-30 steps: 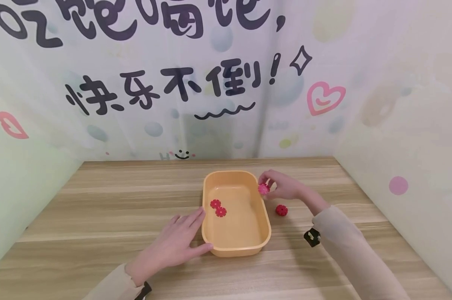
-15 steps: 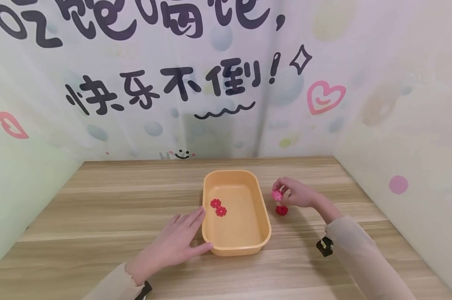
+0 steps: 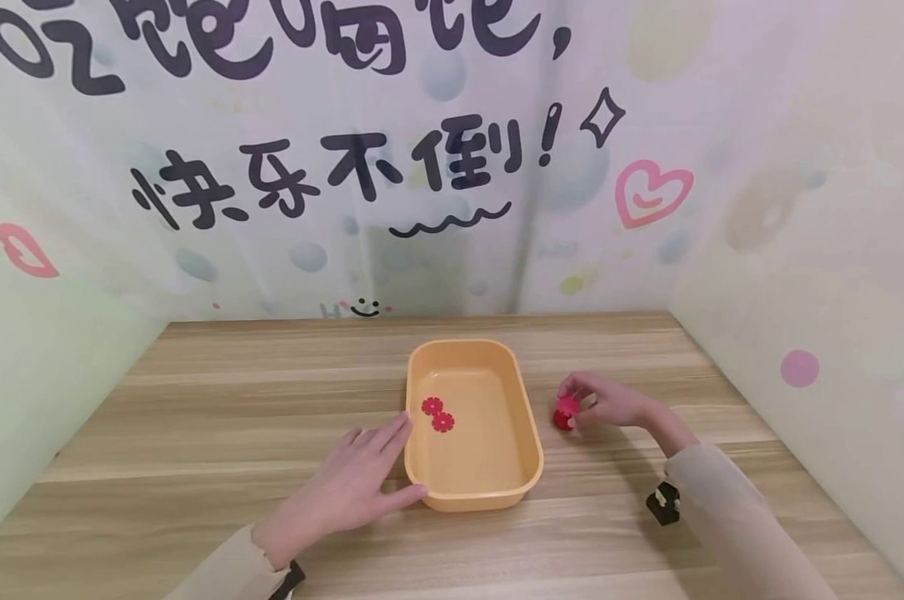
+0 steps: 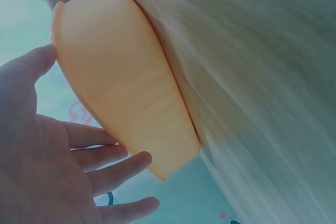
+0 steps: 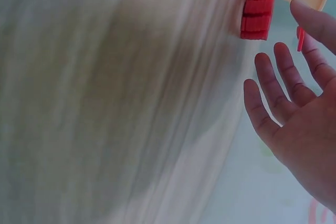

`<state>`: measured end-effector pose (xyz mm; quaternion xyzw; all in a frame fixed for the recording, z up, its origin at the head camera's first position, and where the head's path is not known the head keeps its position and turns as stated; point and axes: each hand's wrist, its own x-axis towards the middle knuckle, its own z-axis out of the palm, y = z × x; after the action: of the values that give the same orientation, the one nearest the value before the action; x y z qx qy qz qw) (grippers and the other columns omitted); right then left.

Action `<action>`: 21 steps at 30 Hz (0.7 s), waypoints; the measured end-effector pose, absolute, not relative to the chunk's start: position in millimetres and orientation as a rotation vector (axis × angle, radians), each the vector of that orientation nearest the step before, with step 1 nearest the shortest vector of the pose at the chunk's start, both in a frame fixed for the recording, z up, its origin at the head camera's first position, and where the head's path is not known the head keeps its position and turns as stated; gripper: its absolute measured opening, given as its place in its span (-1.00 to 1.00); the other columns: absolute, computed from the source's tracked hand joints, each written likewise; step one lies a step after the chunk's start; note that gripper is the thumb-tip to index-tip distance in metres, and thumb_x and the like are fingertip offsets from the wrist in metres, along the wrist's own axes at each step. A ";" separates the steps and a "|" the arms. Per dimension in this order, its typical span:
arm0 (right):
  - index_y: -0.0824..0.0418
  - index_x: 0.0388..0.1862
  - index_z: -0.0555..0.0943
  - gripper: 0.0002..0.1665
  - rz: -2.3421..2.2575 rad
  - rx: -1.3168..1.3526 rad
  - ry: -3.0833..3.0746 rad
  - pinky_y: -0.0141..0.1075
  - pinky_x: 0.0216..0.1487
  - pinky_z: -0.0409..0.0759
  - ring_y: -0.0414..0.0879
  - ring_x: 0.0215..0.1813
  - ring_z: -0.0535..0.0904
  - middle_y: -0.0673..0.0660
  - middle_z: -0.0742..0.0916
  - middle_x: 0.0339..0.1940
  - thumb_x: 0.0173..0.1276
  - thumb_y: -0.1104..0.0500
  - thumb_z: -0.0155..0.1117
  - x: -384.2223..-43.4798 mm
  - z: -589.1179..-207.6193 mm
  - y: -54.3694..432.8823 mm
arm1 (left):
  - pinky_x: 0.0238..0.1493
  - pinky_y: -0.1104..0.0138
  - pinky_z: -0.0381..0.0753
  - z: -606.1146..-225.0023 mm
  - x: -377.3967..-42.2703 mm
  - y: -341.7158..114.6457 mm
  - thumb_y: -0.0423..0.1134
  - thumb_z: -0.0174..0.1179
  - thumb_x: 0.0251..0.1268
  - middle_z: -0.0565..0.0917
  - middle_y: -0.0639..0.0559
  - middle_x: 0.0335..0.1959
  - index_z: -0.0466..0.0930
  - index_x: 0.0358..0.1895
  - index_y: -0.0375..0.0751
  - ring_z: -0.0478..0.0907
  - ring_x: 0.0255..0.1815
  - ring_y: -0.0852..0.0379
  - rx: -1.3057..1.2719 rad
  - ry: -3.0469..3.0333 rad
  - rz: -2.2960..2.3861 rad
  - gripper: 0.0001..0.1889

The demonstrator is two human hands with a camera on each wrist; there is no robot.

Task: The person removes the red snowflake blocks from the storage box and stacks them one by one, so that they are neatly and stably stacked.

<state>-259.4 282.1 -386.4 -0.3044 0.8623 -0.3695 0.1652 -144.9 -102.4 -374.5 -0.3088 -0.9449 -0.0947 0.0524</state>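
My left hand point(image 3: 347, 479) rests against the near-left rim of an orange plastic tray point(image 3: 481, 500), thumb and fingertips touching its edge with the fingers spread. In the left wrist view the tray's outer wall point(image 4: 115, 66) lies just beyond the fingertips. Two red snowflake building discs point(image 3: 442, 422) lie flat inside the tray, overlapping. To the tray's right my right hand point(image 3: 609, 402) pinches one pinkish-red snowflake disc point(image 3: 568, 406) between thumb and index finger. Right below that disc stands a short stack of red snowflake discs point(image 5: 257, 17) on the table.
A wood-grain table point(image 3: 234, 400) carries everything. Behind it hangs a white printed curtain point(image 3: 452, 267) with large dark characters, and pale walls close off both sides. Black wrist straps show at the sleeves.
My right hand has moved from the tray's right rim, rightward and down, bringing the pinched disc close over the red stack. My left hand and the tray stay put.
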 end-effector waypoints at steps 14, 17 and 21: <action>0.29 -0.19 0.43 -0.63 -1.059 -0.865 2.462 -0.06 -0.10 0.39 0.05 -0.14 0.43 0.14 0.53 -0.24 -0.01 0.34 0.31 -256.5 -391.8 280.6 | 0.06 -0.04 0.22 -373.1 -144.1 -101.6 0.34 -0.11 0.10 0.20 -0.10 0.29 0.16 0.28 -0.32 0.24 0.18 -0.03 -0.932 -2.879 -0.260 -0.14; 0.29 -0.21 0.43 -0.63 -1.035 -0.850 2.485 -0.07 -0.11 0.40 0.04 -0.16 0.42 0.14 0.53 -0.27 -0.03 0.33 0.32 -254.4 -390.8 278.6 | 0.06 -0.04 0.22 -373.1 -144.1 -101.7 0.33 -0.11 0.10 0.20 -0.11 0.28 0.17 0.28 -0.32 0.25 0.18 -0.03 -0.935 -2.877 -0.260 -0.14; 0.29 -0.23 0.42 -0.63 -1.010 -0.845 2.514 -0.08 -0.12 0.42 0.03 -0.18 0.42 0.12 0.53 -0.29 -0.02 0.30 0.34 -252.6 -390.7 277.3 | 0.06 -0.05 0.21 -373.2 -144.1 -101.8 0.33 -0.11 0.10 0.20 -0.11 0.28 0.17 0.28 -0.33 0.24 0.18 -0.04 -0.938 -2.879 -0.272 -0.14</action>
<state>-252.6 277.3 -390.7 -0.2943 0.8756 -0.3519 0.1513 -144.1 -101.8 -373.2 -0.3082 -0.9458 -0.0892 0.0506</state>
